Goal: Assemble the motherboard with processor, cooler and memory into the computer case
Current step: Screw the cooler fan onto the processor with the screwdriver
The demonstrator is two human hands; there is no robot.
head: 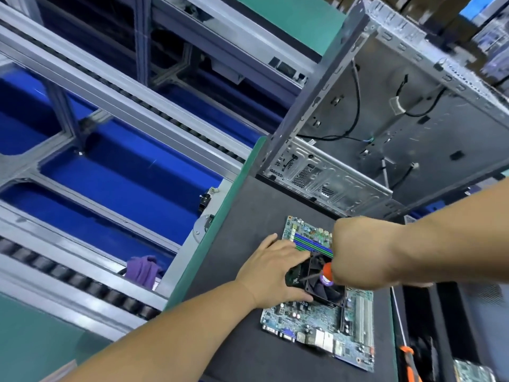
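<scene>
The motherboard (325,323) lies flat on a dark mat (234,312) that covers the workbench, directly under both hands. A black cooler fan (327,282) sits on the board near its middle, and the blue and green memory slots (311,244) run along the board's far-left part, just beyond the fan.

The left hand (272,271) reaches in from the lower left and lies with straight, spread fingers over the left edge of the board, its fingertips touching the near-left side of the cooler fan; it presses rather than clasps.

The right hand (358,252) comes in from the right, above the fan, and its fingers are curled round a screwdriver (322,274) with an orange and purple handle. The thin metal shaft slants down and to the left, and its tip meets the left corner of the fan, right beside the left hand's fingertips.

The computer case (385,119) lies open on the mat beyond the board, well apart from the hands, with loose black cables (355,106) hanging inside it. To the left of the mat runs a roller conveyor (96,78) with blue bins (124,177) below it and a purple cloth (143,268). An orange-handled tool (410,362) lies at the lower right.
</scene>
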